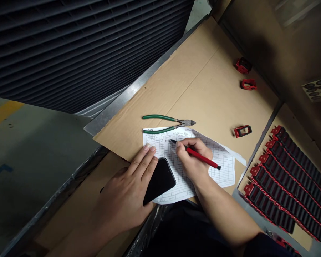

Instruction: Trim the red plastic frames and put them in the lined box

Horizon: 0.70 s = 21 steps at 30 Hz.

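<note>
My right hand (194, 157) holds a red and black pen (200, 157), its dark tip close to the upper part of a printed form (216, 167) with a ruled grid and some handwriting. My left hand (131, 185) lies flat with its fingers stretched out, the fingertips resting on the form's left edge. Partly beneath this hand is a black smartphone (160, 180) with a dark screen, lying over the form. Just above my hands are green-handled cutting pliers (173, 123), jaws pointing right, one handle overlapping the form's top edge.
Cardboard (192, 82) covers the worktable. Red and black frame-shaped parts (243, 131) lie loose toward the right and back. Several rows of similar parts (289, 178) stand at the right. A dark slatted panel (82, 46) rises at upper left, and a sticker sheet (318, 88) is at far right.
</note>
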Tool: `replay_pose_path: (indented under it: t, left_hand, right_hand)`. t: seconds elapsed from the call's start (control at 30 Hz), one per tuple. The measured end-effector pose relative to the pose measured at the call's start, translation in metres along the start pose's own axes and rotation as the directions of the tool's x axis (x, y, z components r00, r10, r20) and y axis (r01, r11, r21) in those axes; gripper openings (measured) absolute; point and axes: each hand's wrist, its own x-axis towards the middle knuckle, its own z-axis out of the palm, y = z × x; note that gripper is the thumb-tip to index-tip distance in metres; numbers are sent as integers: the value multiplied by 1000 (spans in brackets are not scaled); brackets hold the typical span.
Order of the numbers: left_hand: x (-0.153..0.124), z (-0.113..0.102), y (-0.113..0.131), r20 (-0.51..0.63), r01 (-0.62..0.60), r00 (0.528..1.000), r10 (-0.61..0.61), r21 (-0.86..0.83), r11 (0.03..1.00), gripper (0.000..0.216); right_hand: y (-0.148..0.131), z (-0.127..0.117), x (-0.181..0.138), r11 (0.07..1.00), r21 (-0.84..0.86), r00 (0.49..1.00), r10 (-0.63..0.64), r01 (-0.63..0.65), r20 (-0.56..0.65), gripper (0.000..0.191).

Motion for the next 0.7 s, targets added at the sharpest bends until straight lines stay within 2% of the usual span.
replay_pose_path:
  t: [0.1, 0.2, 0.37, 0.43, 0.57, 0.63, 0.7]
  left_hand:
    - [0, -1, 1, -14, -16, 1000, 16, 20, 1000, 79]
    - [1, -2, 1, -17, -20, 1000, 21, 48, 999, 77]
    - [2, -4, 0, -14, -33, 999, 34, 80, 996, 76]
    - [2, -2, -1, -23, -39, 999, 41, 81, 996, 79]
    - [1, 6, -5, -52, -48, 997, 53, 97, 994, 92]
    - [1, 10, -7, -60, -59, 996, 65, 106, 993, 96]
    - [1, 13, -9, -63, -64, 996, 70, 104, 993, 99]
  right_hand:
    - [3, -1, 3, 964, 232, 989, 144, -131, -39, 13]
    - [-3, -14, 6, 902, 387, 980, 196, -191, 25, 15]
    - [-9, -61, 15, 888, 460, 996, -25, -17, 84, 21]
    - [4, -78, 25, 866, 500, 997, -29, -14, 78, 25]
    - [44, -95, 48, 839, 530, 987, 161, -120, -31, 24]
    - [57, -97, 55, 789, 582, 961, 272, -194, -49, 24]
    - [61, -96, 57, 730, 650, 935, 345, -212, -83, 25]
